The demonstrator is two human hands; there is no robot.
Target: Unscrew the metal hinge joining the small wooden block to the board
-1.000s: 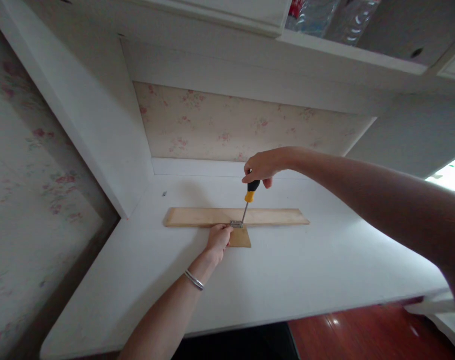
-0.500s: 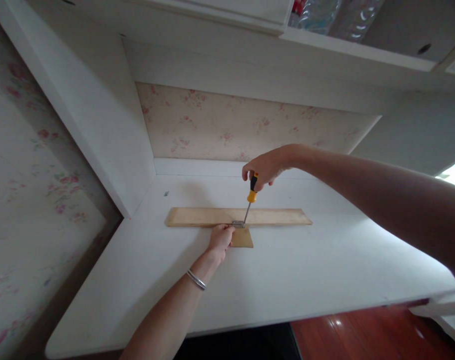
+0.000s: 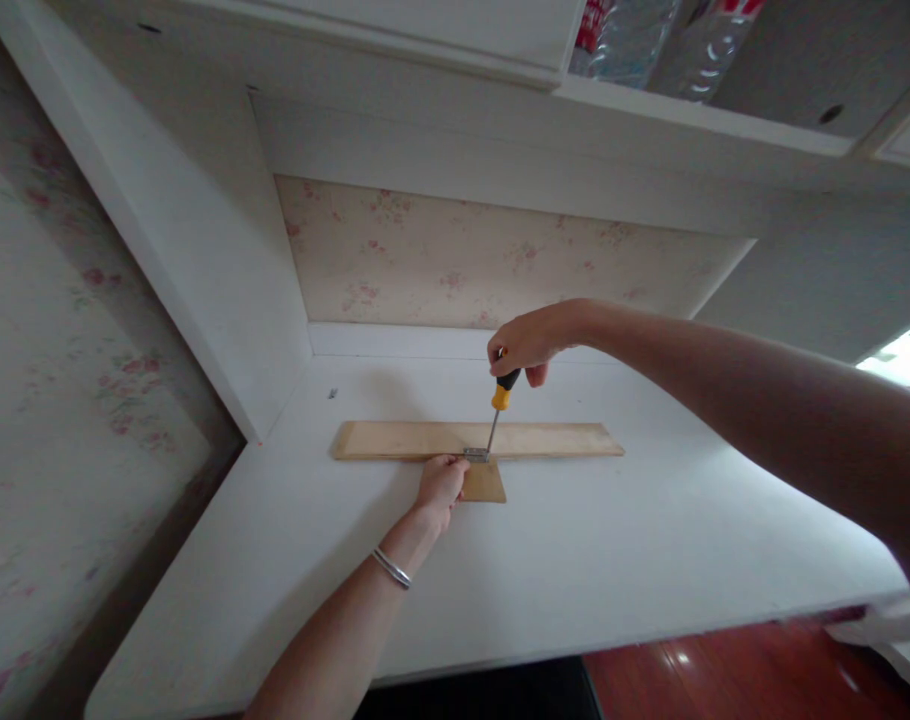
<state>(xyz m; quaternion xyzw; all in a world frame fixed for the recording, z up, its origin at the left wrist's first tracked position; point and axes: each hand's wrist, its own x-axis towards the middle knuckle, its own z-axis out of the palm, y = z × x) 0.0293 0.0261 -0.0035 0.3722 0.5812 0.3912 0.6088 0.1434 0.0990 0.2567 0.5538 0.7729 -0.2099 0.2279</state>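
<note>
In the middle of the frame, the right hand (image 3: pixel 526 342) is closed around the screwdriver (image 3: pixel 499 412), its tip on a small metal hinge (image 3: pixel 476 455). The left hand (image 3: pixel 440 482) presses with bent fingers on the small wooden piece (image 3: pixel 485 483) beside the long plank (image 3: pixel 395 440). The tool looks stiff and light; the thick handle seems the best place to hold it.

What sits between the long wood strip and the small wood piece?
A small metal hinge bridges the long wood strip and small wood piece, screwdriver tip on it; head view.

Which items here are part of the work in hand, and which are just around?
In use: screwdriver in right hand; metal bracket; long wooden board; small wooden piece, by left hand.
Around: plastic bottles on upper shelf; white desk.
</note>
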